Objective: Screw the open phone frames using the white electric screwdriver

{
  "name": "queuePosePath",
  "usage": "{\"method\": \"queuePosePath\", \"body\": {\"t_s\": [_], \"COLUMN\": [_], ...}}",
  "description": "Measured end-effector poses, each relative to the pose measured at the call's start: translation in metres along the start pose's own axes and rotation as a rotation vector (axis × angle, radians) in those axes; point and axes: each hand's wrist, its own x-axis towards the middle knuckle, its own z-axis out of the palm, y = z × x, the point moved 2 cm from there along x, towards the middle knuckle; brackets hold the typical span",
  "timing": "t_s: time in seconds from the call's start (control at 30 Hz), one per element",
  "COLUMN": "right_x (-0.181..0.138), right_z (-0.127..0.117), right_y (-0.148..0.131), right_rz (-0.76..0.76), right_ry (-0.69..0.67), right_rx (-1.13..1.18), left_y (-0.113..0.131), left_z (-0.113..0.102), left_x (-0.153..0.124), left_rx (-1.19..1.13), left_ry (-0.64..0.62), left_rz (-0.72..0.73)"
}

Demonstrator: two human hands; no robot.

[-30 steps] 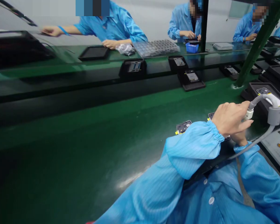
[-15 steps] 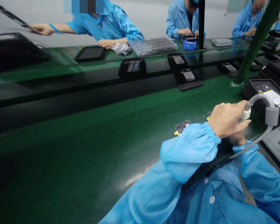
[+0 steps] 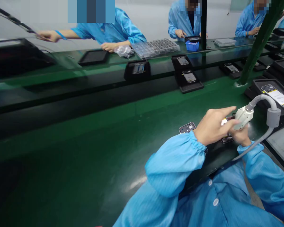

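Note:
My left hand [image 3: 213,125] is open, its index finger and thumb stretched out toward a white plug-like connector [image 3: 244,117]. The thumb tip is at the connector's near side; I cannot tell whether they touch. My right hand [image 3: 240,135] is closed on the connector from below, its fingers partly hidden behind it. A grey cable [image 3: 262,96] with a thick cylinder [image 3: 274,117] runs from the connector and loops down. Beneath the hands lies an opened phone [image 3: 226,139], mostly covered. A second opened phone [image 3: 187,127] lies left of my left wrist, its lower part hidden by the sleeve.
Black trays [image 3: 196,86] with opened phones stand along the far side of the green table [image 3: 85,164]. Stacked trays [image 3: 257,84] with a phone are at right, beside a green post [image 3: 257,44]. Several co-workers in blue work opposite, near a blue bin [image 3: 192,46].
My left hand has drawn back leftward off the connector, its fingers now stretched out. The connector and part of the phone below have come into view. My right hand stays about where it was.

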Motion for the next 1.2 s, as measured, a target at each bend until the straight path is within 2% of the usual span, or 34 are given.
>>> {"method": "queuePosePath", "body": {"t_s": [0.07,0.17,0.23,0.47,0.57,0.73,0.8,0.93,1.07,1.13,1.2], "right_x": [-0.001,0.002,0.005,0.006,0.007,0.012,0.015,0.024,0.033,0.036,0.038], "right_z": [0.001,0.000,-0.004,-0.016,-0.023,-0.040,-0.047,-0.060,-0.073,-0.078,-0.082], "right_y": [-0.002,-0.012,-0.022,-0.041,-0.039,-0.022,-0.011,0.013,0.036,0.051,0.068], "right_rz": [0.027,0.059,0.050,-0.011,-0.008,-0.011,-0.001,-0.024,-0.266,-0.388,-0.453], "right_ry": [0.042,0.095,0.129,0.099,0.137,0.250,0.278,0.195,0.121,0.037,-0.106], "right_rx": [0.042,0.118,0.152,0.294,0.283,0.257,0.196,-0.017,-0.337,-0.541,-0.721], "left_y": [-0.014,-0.031,-0.037,-0.047,-0.054,-0.062,-0.062,-0.062,-0.067,-0.069,-0.069], "left_z": [0.001,0.015,0.030,0.080,0.090,0.094,0.094,0.096,0.097,0.093,0.085], "left_x": [-0.012,-0.028,-0.036,-0.035,-0.029,-0.023,-0.025,-0.031,-0.035,-0.036,-0.040], "left_rx": [0.043,0.186,0.223,0.219,0.247,0.302,0.338,0.365,0.334,0.311,0.279], "left_ry": [0.017,-0.171,-0.276,-0.441,-0.510,-0.623,-0.642,-0.638,-0.551,-0.489,-0.426], "left_rz": [-0.143,-0.323,-0.362,-0.344,-0.318,-0.262,-0.243,-0.208,-0.245,-0.274,-0.290]}}
